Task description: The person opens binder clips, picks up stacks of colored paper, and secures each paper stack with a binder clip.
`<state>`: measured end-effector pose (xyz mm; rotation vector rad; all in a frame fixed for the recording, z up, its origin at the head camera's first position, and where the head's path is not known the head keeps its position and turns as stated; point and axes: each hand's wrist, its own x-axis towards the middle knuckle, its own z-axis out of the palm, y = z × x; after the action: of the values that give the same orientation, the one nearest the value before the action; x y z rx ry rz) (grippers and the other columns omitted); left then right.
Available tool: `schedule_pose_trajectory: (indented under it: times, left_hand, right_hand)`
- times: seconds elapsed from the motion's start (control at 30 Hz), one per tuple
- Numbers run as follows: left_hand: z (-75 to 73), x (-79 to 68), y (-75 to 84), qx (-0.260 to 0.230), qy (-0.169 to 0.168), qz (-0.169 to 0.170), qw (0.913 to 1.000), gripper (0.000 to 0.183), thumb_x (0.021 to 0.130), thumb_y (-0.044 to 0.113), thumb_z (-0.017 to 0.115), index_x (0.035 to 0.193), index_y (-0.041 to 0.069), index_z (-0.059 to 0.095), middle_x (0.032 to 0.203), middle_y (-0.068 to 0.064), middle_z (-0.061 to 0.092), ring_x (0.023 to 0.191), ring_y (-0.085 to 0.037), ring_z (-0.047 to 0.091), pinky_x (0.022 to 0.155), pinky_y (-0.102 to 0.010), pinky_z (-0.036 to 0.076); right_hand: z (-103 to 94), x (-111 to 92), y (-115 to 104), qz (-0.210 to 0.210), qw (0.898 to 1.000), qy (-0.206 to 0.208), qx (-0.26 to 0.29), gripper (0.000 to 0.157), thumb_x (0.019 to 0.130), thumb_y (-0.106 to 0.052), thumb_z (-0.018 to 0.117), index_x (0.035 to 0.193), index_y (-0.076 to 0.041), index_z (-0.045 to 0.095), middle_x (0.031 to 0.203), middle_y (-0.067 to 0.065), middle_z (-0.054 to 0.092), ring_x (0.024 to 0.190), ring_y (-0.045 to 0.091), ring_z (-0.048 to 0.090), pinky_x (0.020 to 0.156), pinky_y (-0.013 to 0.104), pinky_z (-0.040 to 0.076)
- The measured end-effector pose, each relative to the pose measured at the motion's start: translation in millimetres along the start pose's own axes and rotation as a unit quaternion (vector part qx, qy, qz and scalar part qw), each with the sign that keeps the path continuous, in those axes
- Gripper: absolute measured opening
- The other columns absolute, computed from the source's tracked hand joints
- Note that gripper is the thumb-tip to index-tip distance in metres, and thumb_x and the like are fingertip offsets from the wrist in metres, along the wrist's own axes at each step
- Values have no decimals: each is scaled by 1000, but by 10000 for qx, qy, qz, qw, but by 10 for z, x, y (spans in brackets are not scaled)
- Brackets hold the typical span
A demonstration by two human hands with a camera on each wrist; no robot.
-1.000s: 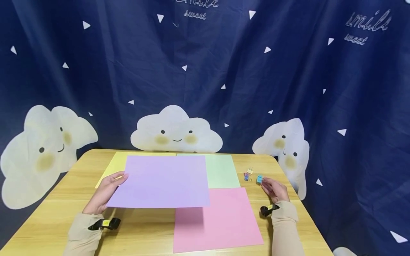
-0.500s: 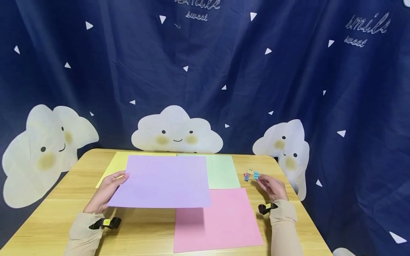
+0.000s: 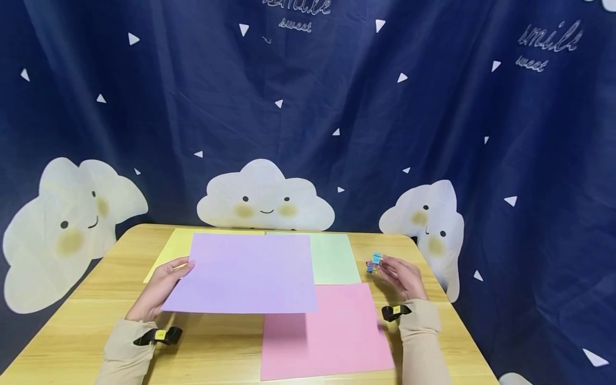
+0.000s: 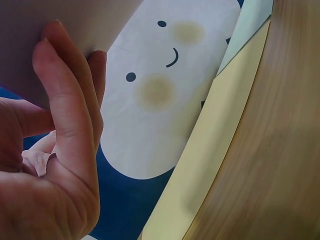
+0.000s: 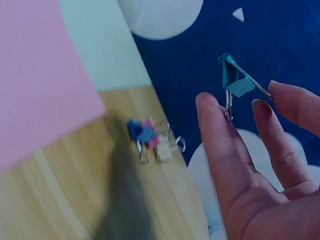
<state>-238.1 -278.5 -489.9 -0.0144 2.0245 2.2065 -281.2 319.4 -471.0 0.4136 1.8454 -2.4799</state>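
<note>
My left hand (image 3: 161, 286) holds a lilac sheet of paper (image 3: 250, 275) by its left edge, raised above the table. In the left wrist view, the fingers lie against the underside of the sheet (image 4: 95, 22). On the right, my right hand (image 3: 405, 279) pinches a light blue binder clip (image 5: 231, 75) by its wire handles, fingertips on either side. Close to that hand, a small cluster of binder clips lies on the table: a dark blue one (image 5: 141, 132), a pink one (image 5: 151, 125) and a cream one (image 5: 164, 151).
A pink sheet (image 3: 332, 337) lies at the front of the wooden table (image 3: 216, 347). Behind it is a pale green sheet (image 3: 334, 256), with a yellow sheet (image 3: 173, 246) at the back left, partly hidden under the lilac one. A dark blue curtain (image 3: 298, 128) hangs behind.
My right hand has moved left and slightly up with the light blue binder clip, which now overlaps the cluster in the head view. The left hand and lilac sheet have stayed nearly still.
</note>
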Motion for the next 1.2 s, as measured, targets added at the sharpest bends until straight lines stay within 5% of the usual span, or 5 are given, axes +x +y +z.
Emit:
schedule_pose_trajectory:
  times: [0.3, 0.8, 1.2]
  left_hand:
    - [12, -10, -3, -16, 80, -47, 10000, 23, 107, 33, 57, 126, 20, 52, 86, 6, 79, 74, -11, 76, 63, -31, 65]
    - [53, 5, 27, 88, 138, -107, 9998, 40, 108, 33, 57, 137, 9, 46, 86, 8, 78, 74, -10, 76, 63, -31, 65]
    - [83, 22, 6, 159, 58, -144, 9998, 50, 108, 35, 55, 145, 4, 41, 88, 9, 78, 76, -9, 76, 65, -32, 66]
  right_hand:
    - [281, -62, 25, -164, 9990, -146, -395, 6, 98, -16, 72, 96, -14, 77, 86, -1, 78, 86, 14, 78, 80, 25, 65]
    - [760, -179, 162, -336, 9967, -635, -373, 10, 97, -14, 73, 103, -7, 77, 84, 0, 78, 80, 14, 78, 76, 26, 66]
    - [961, -188, 267, -327, 9963, -752, -253, 6, 96, -8, 72, 102, -6, 75, 83, 3, 78, 75, 14, 76, 73, 26, 65]
